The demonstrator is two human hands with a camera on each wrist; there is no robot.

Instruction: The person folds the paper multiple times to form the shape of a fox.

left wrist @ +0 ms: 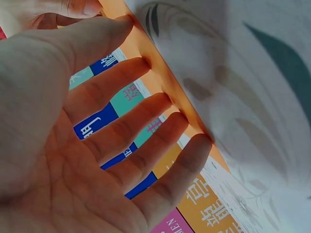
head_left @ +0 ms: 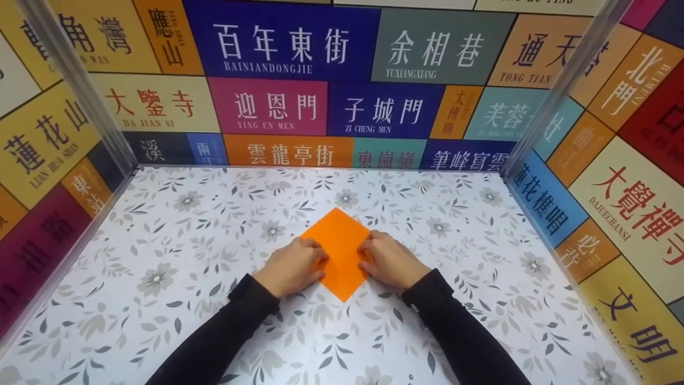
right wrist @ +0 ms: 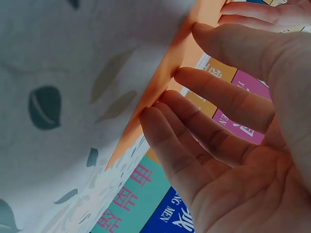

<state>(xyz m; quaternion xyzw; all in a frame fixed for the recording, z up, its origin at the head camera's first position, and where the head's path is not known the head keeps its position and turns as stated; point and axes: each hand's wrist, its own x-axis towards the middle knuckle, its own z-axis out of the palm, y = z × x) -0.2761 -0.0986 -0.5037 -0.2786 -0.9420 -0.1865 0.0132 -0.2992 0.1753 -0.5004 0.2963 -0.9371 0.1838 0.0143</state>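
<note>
A square sheet of orange paper (head_left: 341,254) lies flat on the patterned surface, turned so that one corner points toward me. My left hand (head_left: 295,266) touches its left side; in the left wrist view the fingertips (left wrist: 167,98) and thumb rest on the sheet, spread apart. On the opposite side my right hand (head_left: 394,260) rests its fingertips (right wrist: 181,74) and thumb on the paper. Neither hand curls round the sheet, and a gap shows under both palms. The sheet's left and right corners are partly covered by the fingers.
A white table surface (head_left: 214,310) with grey leaves and flowers spreads beneath the paper. Panels with coloured Chinese lettering (head_left: 288,43) stand along the back and both sides. Clear strips (head_left: 561,80) run up the two rear corners. Black sleeves (head_left: 214,337) cover both forearms.
</note>
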